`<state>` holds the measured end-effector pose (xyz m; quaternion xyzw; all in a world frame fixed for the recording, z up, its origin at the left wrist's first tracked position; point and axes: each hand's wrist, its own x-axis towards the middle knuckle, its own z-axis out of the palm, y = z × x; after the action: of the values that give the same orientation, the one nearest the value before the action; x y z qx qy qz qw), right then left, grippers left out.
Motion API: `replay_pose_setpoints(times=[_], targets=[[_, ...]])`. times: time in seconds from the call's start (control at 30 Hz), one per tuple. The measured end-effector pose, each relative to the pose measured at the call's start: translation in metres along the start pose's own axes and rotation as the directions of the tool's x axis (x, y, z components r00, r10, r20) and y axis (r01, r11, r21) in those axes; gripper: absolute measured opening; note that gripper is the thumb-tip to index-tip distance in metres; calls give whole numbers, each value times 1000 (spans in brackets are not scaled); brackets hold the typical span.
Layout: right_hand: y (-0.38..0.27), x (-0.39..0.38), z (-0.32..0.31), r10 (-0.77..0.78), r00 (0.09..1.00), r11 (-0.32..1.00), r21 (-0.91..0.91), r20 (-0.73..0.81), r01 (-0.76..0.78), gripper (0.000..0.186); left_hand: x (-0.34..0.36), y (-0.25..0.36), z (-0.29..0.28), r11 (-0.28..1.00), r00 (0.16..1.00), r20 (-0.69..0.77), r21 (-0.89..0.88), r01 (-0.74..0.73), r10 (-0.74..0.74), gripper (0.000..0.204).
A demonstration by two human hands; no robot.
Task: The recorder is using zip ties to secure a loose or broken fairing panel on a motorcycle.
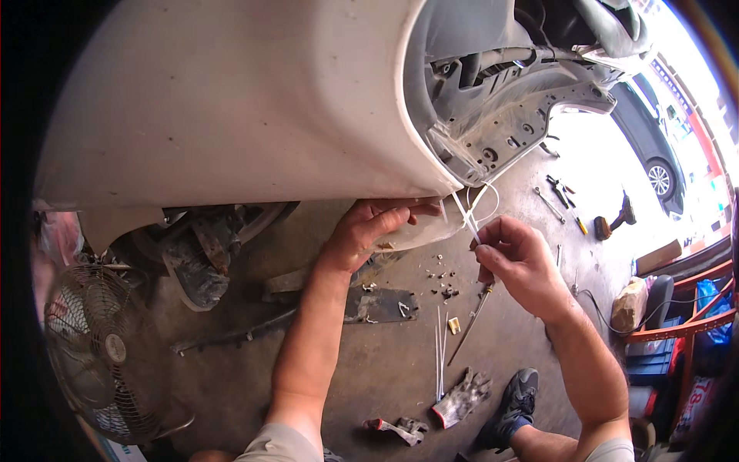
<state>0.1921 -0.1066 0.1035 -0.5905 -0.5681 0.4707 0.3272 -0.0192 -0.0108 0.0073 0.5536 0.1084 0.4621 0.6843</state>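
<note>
A pale painted car body panel [254, 100] fills the upper left, its lower edge just above my hands. My right hand [519, 262] pinches a white cable tie [469, 215] between thumb and fingers. That tie runs up to the corner where the panel meets a dusty perforated grey bracket [508, 138]; another thin white loop [493, 204] curves beside it. Under the panel edge, my left hand [369, 231] reaches right with fingers stretched out, touching the edge area. Its fingertips are partly hidden, close to a short white strip end [443, 209].
Loose cable ties [440, 350], a screwdriver [471, 323], small clips and work gloves [462, 398] lie on the floor. Pliers [562, 191] and a power drill [618, 218] are farther right. A fan [114, 346] stands left; an orange rack [685, 327] stands right. A dark car [650, 146] is outside.
</note>
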Motion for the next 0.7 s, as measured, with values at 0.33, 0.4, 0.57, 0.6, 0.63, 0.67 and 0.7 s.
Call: replay_pose_setpoints(times=[0.33, 0.4, 0.57, 0.6, 0.63, 0.67, 0.7], targets=[[0, 5, 0, -86, 996, 995, -51, -26, 84, 11, 4, 7, 5, 985, 992, 58, -129, 118, -111, 53], [-2, 5, 1, -83, 996, 996, -48, -34, 82, 11, 4, 4, 3, 983, 991, 68, -142, 120, -111, 53], [-5, 7, 0, -73, 997, 997, -37, -22, 72, 12, 9, 7, 1, 988, 987, 92, -63, 140, -134, 60], [-3, 9, -1, -64, 997, 998, -29, -40, 63, 12, 9, 6, 0, 986, 983, 109, -65, 153, -146, 60], [-2, 10, -3, -72, 997, 997, -26, -28, 71, 12, 10, 5, -1, 988, 985, 112, -59, 142, -135, 61], [0, 11, -5, -79, 997, 997, -21, -17, 79, 12, 11, 4, -1, 990, 985, 115, -52, 132, -126, 62], [1, 12, -6, -80, 996, 997, -20, -29, 79, 13, 13, 7, 3, 991, 988, 94, -44, 127, -123, 65]])
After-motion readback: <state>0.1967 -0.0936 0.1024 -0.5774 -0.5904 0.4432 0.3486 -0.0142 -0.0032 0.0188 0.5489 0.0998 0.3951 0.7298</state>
